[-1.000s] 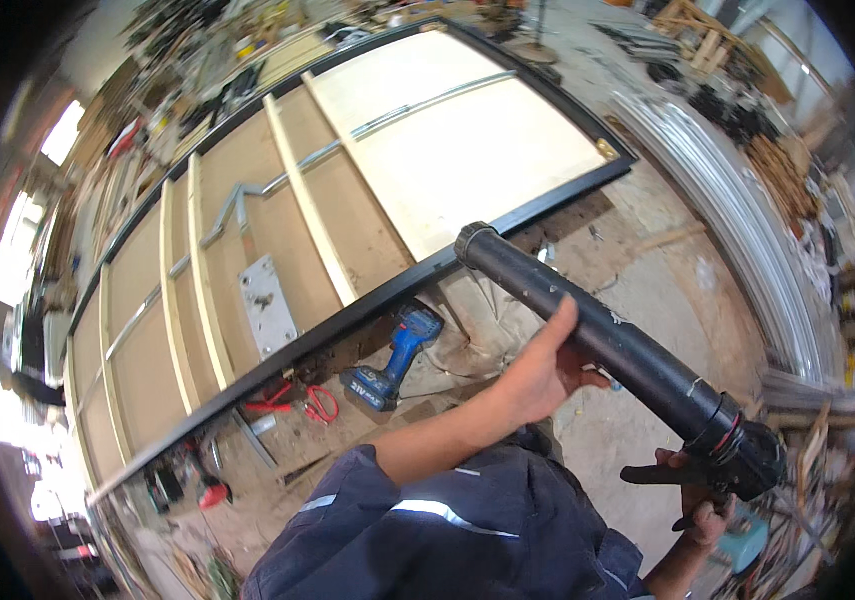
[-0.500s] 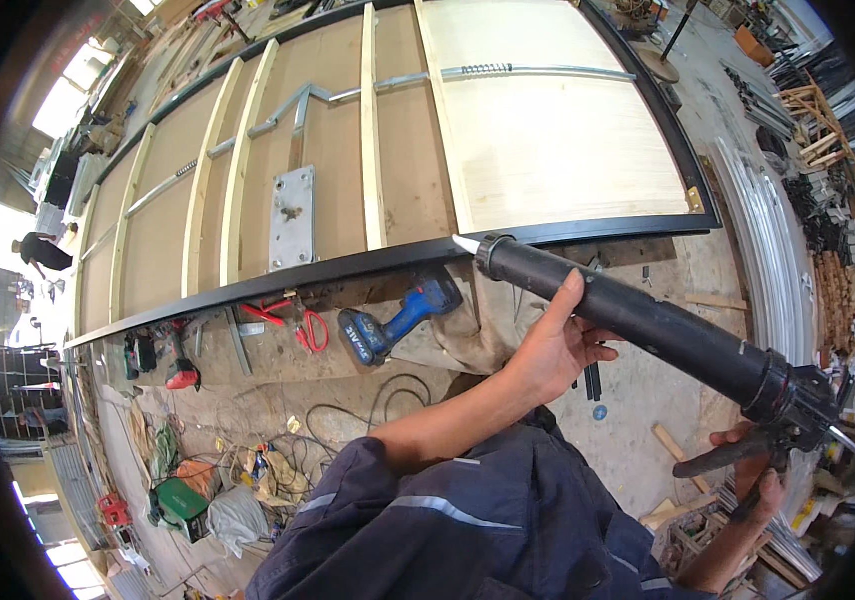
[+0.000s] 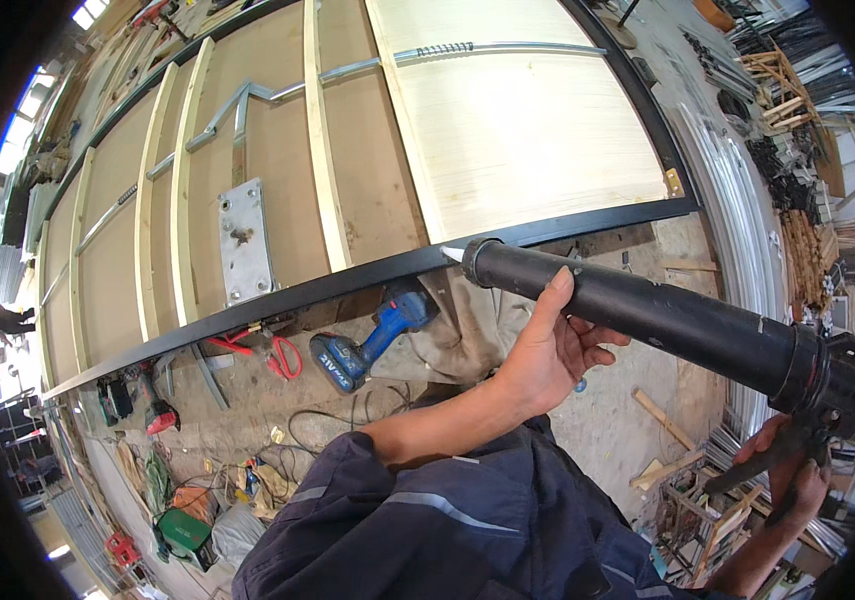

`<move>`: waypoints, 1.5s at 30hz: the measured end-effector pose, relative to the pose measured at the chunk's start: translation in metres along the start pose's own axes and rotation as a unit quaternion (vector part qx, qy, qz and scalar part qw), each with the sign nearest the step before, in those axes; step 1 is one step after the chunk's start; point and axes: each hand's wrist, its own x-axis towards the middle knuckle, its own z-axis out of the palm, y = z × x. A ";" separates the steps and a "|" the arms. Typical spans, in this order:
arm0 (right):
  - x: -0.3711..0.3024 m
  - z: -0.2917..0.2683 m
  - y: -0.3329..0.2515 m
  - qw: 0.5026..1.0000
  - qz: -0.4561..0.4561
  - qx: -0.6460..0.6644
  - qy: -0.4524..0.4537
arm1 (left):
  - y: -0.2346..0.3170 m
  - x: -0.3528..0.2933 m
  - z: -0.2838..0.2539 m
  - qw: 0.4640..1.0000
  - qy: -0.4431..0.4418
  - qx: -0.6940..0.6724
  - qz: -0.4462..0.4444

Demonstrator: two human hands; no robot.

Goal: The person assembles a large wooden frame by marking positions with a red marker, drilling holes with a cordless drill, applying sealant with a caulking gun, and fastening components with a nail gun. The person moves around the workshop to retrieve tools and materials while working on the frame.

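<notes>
Black tubular caulking gun [image 3: 678,328] at right, white tapered nozzle [image 3: 454,254] by near edge of black panel frame [image 3: 348,284]. Your left hand [image 3: 553,350] cradles barrel [image 3: 618,298] between thumb and curled fingers, likely bearing weight; right hand [image 3: 806,488] wraps trigger end [image 3: 810,430], probably steadying.

Caulking gun [image 3: 648,315], black, with a long, scuffed cylindrical barrel, seen held aloft and aslant. The white nozzle [image 3: 455,254] points leftward at the near edge of the dark-framed panel [image 3: 348,283], well left of its near right corner; contact cannot be judged from here. The trigger [image 3: 758,467] hangs beneath the rear end.
</notes>
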 end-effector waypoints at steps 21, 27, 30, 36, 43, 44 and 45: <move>-0.021 -0.041 -0.025 0.977 -0.058 -0.055 0.199 | -0.054 0.060 -0.019 0.963 -0.070 0.204 -0.163; -0.002 -0.073 -0.025 0.965 -0.059 -0.062 0.247 | -0.018 0.052 -0.069 0.962 0.025 0.254 -0.101; 0.006 -0.089 -0.023 0.962 -0.056 -0.062 0.260 | 0.003 0.046 -0.086 0.959 0.083 0.264 -0.059; 0.020 -0.090 -0.023 0.960 -0.072 -0.069 0.263 | 0.044 0.030 -0.100 0.941 0.141 0.305 0.028; 0.036 -0.089 -0.017 0.945 -0.073 -0.095 0.305 | 0.064 0.020 -0.103 0.903 0.149 0.380 0.130; 0.038 -0.088 -0.015 0.944 -0.079 -0.091 0.307 | 0.067 0.020 -0.105 0.897 0.152 0.388 0.145; 0.040 -0.087 -0.013 0.943 -0.085 -0.089 0.308 | 0.070 0.019 -0.107 0.891 0.155 0.395 0.160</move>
